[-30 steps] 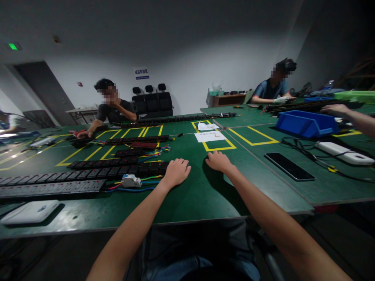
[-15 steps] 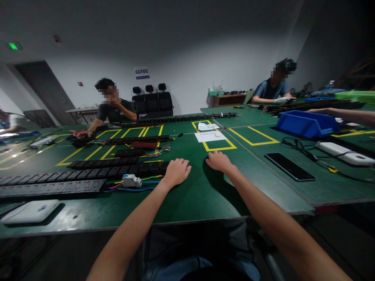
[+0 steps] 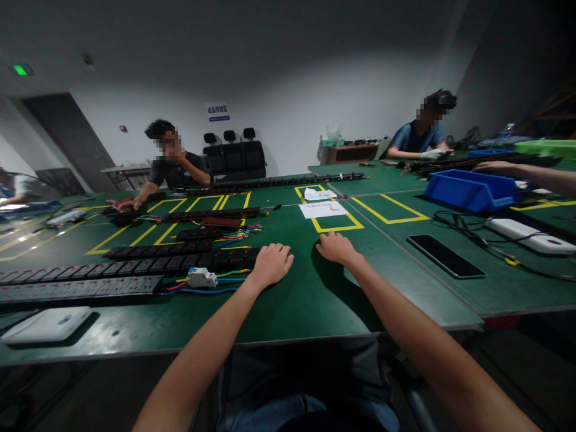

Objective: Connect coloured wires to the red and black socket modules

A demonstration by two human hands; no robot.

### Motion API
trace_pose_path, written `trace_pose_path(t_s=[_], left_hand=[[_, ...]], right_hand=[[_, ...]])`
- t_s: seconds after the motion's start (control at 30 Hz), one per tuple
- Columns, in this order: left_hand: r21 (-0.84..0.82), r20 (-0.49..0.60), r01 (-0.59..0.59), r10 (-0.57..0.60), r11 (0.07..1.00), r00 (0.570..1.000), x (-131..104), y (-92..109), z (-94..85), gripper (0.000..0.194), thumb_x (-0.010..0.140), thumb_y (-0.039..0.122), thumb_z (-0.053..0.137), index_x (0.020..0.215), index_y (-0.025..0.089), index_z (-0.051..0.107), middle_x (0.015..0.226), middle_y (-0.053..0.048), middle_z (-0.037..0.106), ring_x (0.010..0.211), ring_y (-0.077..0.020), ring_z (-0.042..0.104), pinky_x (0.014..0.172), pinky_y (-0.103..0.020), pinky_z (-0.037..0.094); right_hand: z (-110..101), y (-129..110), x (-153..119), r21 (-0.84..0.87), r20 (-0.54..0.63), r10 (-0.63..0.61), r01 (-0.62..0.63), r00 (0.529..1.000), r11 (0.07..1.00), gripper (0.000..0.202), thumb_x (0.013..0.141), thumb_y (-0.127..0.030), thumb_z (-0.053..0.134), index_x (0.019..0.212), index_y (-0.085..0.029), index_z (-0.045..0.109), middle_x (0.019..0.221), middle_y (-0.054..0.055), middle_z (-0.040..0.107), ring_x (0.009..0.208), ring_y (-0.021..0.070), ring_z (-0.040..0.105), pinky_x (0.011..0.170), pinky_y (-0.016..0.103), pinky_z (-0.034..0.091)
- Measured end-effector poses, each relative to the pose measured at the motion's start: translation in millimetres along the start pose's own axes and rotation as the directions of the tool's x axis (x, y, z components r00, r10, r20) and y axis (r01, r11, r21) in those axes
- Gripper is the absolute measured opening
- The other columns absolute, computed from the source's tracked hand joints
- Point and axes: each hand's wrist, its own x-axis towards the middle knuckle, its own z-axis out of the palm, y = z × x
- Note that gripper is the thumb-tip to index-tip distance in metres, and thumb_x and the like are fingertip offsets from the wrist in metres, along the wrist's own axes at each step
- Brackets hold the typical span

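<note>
My left hand [image 3: 272, 264] rests palm down on the green table [image 3: 297, 312], its fingers loosely bent and slightly apart. It touches or lies right beside the end of a long black power strip [image 3: 180, 263]; which of the two I cannot tell. My right hand [image 3: 336, 247] rests on the bare tabletop, just below a yellow-taped rectangle, with loosely bent fingers and nothing visible in it. To the left of my left hand, a white circuit breaker [image 3: 201, 277] sits among coloured wires at the end of a grey socket strip [image 3: 90, 289].
A black phone [image 3: 445, 255], a white device with cables [image 3: 531, 235] and a blue bin [image 3: 472, 189] stand on the right. White papers [image 3: 323, 209] lie ahead. A white box [image 3: 47, 325] is near left. Co-workers sit across the table; another person's arm [image 3: 526, 171] reaches in from the right.
My hands have not moved. The other person's hand behind the blue bin at the right has shifted slightly.
</note>
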Motion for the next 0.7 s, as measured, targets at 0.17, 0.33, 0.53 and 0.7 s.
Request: trace_pose_path(t_s=[0.17,0.33,0.53,0.7], left_hand=[[0.004,-0.002,0.001,-0.001,1.000,1.000,-0.3,0.4,0.7,0.036,0.108,0.038,0.045,0.127,0.016,0.067,0.120,-0.012,0.073,0.112,-0.0267,0.066,0.092,-0.040,0.050],[-0.002,-0.005,0.008,-0.008,1.000,1.000,-1.1,1.9,0.1,0.034,0.108,0.038,0.046,0.126,0.017,0.067,0.120,-0.012,0.073,0.112,-0.0267,0.066,0.092,-0.040,0.050],[-0.016,-0.014,0.014,-0.014,1.000,1.000,-3.5,3.2,0.9,0.034,0.108,0.038,0.046,0.125,0.017,0.067,0.120,-0.012,0.073,0.113,-0.0272,0.065,0.092,-0.040,0.049],[-0.033,-0.020,0.013,-0.013,0.999,1.000,-6.7,4.7,2.0,0.034,0.108,0.037,0.046,0.125,0.017,0.067,0.120,-0.012,0.073,0.113,-0.0274,0.065,0.093,-0.041,0.049]], right_hand=[[3.3,0.5,0.8,-0.034,-0.021,-0.005,0.004,1.000,0.999,0.044,0.105,-0.037,0.041,0.131,-0.010,0.064,0.131,0.025,0.063,0.123,0.0383,0.061,0.097,0.047,0.050],[4.7,0.8,1.6,-0.049,-0.014,-0.004,0.003,1.000,0.999,0.044,0.106,-0.037,0.041,0.131,-0.011,0.064,0.131,0.025,0.063,0.122,0.0381,0.061,0.096,0.047,0.050],[3.1,-0.4,0.1,-0.059,0.002,0.003,-0.003,1.000,0.998,0.043,0.106,-0.036,0.039,0.130,-0.011,0.065,0.130,0.025,0.063,0.121,0.0376,0.062,0.094,0.046,0.050],[4.6,0.2,-1.3,-0.073,0.009,-0.003,0.003,1.000,0.997,0.041,0.106,-0.037,0.040,0.128,-0.012,0.065,0.128,0.023,0.064,0.118,0.0366,0.063,0.093,0.045,0.049]])
